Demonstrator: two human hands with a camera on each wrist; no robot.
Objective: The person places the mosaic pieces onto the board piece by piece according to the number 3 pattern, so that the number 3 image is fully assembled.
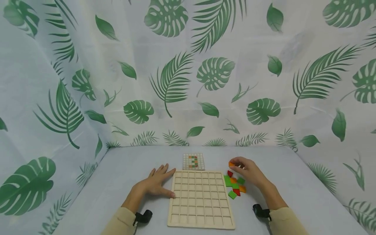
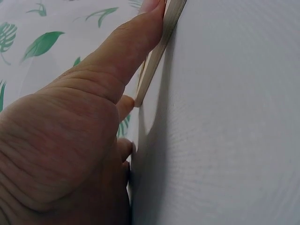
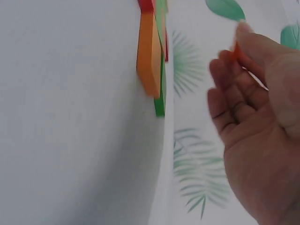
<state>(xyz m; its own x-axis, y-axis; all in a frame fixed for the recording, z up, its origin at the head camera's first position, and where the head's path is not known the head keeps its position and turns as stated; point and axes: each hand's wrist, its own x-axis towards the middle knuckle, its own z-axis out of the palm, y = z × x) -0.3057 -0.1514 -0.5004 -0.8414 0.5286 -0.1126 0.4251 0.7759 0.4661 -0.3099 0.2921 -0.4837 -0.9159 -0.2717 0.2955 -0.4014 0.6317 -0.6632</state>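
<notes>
A pale wooden grid board (image 1: 199,199) lies on the table. My left hand (image 1: 155,182) is spread beside it, with thumb and index fingertip touching its left edge; the left wrist view shows the thumb (image 2: 126,44) along the board's side (image 2: 161,51). Over the pile at the board's right, my right hand (image 1: 249,169) pinches an orange tile (image 1: 231,164) between thumb and fingers. That orange tile (image 3: 236,50) is mostly hidden by the fingers in the right wrist view. Below the hand lie green tiles (image 1: 227,181), red tiles (image 1: 236,192) and orange tiles (image 1: 242,189).
Behind the board lies a small pattern card (image 1: 193,162) printed with a grid and coloured squares. A white cloth with green leaves (image 1: 176,81) hangs at the back and sides of the white table (image 1: 117,169). Each wrist wears a black camera (image 1: 144,216).
</notes>
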